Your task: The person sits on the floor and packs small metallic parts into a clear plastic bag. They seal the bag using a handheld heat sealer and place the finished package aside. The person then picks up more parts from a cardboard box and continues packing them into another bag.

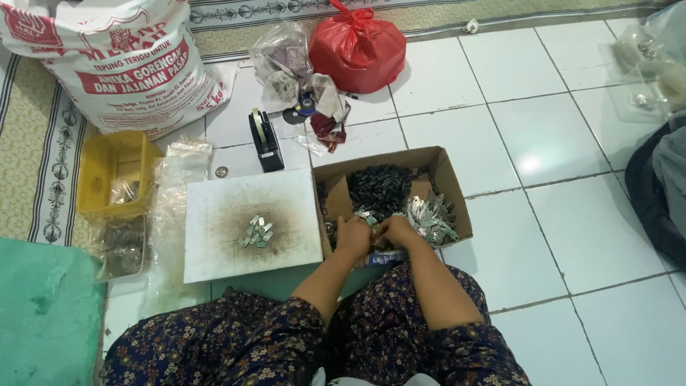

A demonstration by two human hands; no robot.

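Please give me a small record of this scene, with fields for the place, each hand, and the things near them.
Place: white tiled floor, person sitting on it
Left hand: inside the cardboard box, among small parts
Right hand: inside the same box, close to the left hand
Grip: hidden, cannot tell what either hand holds
Box contents: dark parts, silvery metal pieces
Beside box: white board with a small pile of metal pieces
Further: tape dispenser, yellow tray, red bag, printed sack

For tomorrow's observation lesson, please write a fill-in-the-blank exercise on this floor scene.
1. Both hands, left hand and right hand, reach into the cardboard ____.
2. A small pile of metal pieces lies on the white ____.
3. The knotted plastic bag is ____ in colour.
4. The tub left of the board is ____.

Missing words: box; board; red; yellow
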